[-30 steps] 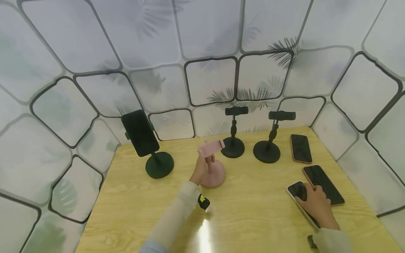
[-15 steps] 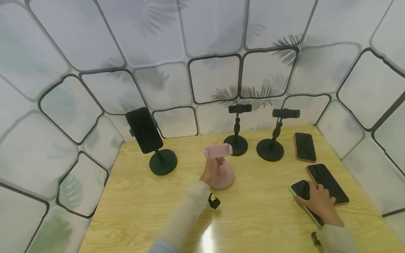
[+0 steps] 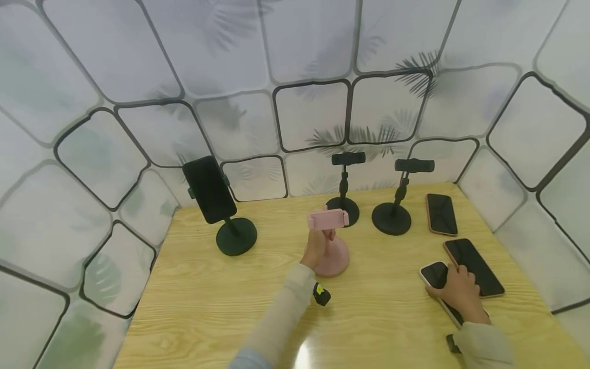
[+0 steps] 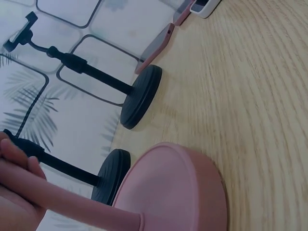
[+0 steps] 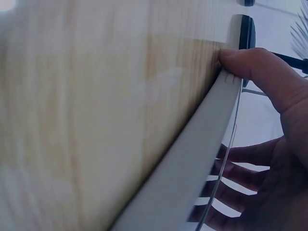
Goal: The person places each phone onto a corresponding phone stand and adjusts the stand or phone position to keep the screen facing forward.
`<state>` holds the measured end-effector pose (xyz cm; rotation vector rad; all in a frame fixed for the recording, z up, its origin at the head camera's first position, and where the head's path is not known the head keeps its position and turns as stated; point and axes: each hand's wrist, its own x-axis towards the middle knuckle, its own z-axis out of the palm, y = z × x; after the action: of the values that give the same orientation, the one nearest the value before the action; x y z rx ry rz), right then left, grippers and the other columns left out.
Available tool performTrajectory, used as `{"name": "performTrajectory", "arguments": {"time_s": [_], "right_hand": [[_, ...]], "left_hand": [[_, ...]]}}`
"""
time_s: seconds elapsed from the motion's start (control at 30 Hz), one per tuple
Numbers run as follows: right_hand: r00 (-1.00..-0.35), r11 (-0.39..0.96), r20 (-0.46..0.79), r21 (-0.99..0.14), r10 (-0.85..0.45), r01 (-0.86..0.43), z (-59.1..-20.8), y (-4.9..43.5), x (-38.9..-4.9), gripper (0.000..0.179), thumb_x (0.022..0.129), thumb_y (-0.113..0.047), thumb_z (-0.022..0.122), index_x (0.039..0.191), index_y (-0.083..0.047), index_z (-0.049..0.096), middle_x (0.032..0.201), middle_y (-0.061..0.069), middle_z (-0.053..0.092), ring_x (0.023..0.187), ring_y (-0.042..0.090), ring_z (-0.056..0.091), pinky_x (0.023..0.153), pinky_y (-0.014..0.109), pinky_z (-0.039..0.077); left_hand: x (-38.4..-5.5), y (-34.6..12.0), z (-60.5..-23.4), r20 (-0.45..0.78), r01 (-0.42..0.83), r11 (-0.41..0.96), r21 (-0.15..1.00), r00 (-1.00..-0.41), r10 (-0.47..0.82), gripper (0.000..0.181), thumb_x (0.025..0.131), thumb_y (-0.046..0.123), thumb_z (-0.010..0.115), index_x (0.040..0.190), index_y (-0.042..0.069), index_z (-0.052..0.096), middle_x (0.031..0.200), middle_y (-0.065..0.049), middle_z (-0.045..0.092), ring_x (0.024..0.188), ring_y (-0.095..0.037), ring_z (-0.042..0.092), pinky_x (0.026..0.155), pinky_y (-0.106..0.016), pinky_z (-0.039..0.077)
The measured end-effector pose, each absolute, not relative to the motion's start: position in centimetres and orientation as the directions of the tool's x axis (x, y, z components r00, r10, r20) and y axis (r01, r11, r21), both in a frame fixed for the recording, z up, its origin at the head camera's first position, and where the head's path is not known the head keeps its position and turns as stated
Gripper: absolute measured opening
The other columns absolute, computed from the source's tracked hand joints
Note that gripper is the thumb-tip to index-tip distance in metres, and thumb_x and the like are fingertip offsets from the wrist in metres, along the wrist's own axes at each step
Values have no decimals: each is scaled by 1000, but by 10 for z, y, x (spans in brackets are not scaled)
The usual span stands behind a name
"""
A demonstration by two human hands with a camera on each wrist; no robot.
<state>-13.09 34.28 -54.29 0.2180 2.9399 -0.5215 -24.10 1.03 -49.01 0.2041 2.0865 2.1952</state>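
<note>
While the left hand has its grip curled round the post of the pink stand, which rests on the table, the right hand keeps a wide grip, thumb and fingers on opposite edges, on the white-edged phone right of that stand. Behind the pink stand are 2 black stands.

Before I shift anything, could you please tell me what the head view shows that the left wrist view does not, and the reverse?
Only the head view: the dark green stand bearing a phone, the pink clamp, and the right hand.

Only the left wrist view: the thin ring at the foot of the pink stand, seen close up.

Both: that pink stand, gripped by the left hand, the left black stand, the right black stand, the white phone and the table.
</note>
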Motion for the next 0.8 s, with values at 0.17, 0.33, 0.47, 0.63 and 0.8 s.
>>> {"name": "performTrajectory", "arguments": {"time_s": [0.17, 0.33, 0.47, 0.63, 0.8], "right_hand": [[-974, 919, -185, -347, 127, 186, -546, 334, -131, 98, 72, -54, 72, 124, 21, 36, 112, 44, 35, 97, 60, 39, 68, 63, 39], [-973, 920, -200, -348, 116, 181, -548, 330, -131, 96, 76, -51, 70, 126, 21, 33, 111, 45, 32, 99, 63, 36, 70, 66, 36], [-983, 921, -156, -362, 93, 145, -542, 319, -137, 88, 79, -39, 72, 133, 17, 30, 119, 45, 31, 106, 64, 32, 75, 69, 33], [-996, 902, 85, -427, -30, -64, -514, 285, -158, 72, 80, -21, 73, 134, 12, 37, 124, 39, 41, 110, 56, 42, 84, 67, 38], [-891, 766, 396, -495, -221, -410, -463, 231, -182, 59, 78, -10, 75, 130, 2, 49, 123, 24, 52, 113, 39, 51, 92, 56, 44]], "left_hand": [[-241, -7, -496, 16, 70, 210, 975, -969, 248, 53, 105, 33, 14, 82, 6, 53, 75, -6, 57, 75, -19, 55, 74, -25, 45], [-236, -31, -484, 65, 127, 207, 970, -957, 284, 45, 105, 25, 23, 123, -5, 53, 122, -24, 58, 115, -35, 55, 97, -41, 48], [-226, -48, -459, 58, 74, 72, 995, -978, 202, 42, 104, 24, 32, 127, -6, 51, 131, -24, 52, 123, -36, 48, 103, -45, 43], [-209, -60, -422, 150, 157, 10, 988, -962, 228, 37, 102, 20, 36, 123, -6, 52, 125, -25, 55, 113, -31, 56, 101, -45, 45], [-198, -61, -399, 150, 170, 45, 984, -947, 285, 36, 99, 19, 43, 125, -5, 51, 126, -23, 54, 114, -29, 54, 101, -44, 44]]}}
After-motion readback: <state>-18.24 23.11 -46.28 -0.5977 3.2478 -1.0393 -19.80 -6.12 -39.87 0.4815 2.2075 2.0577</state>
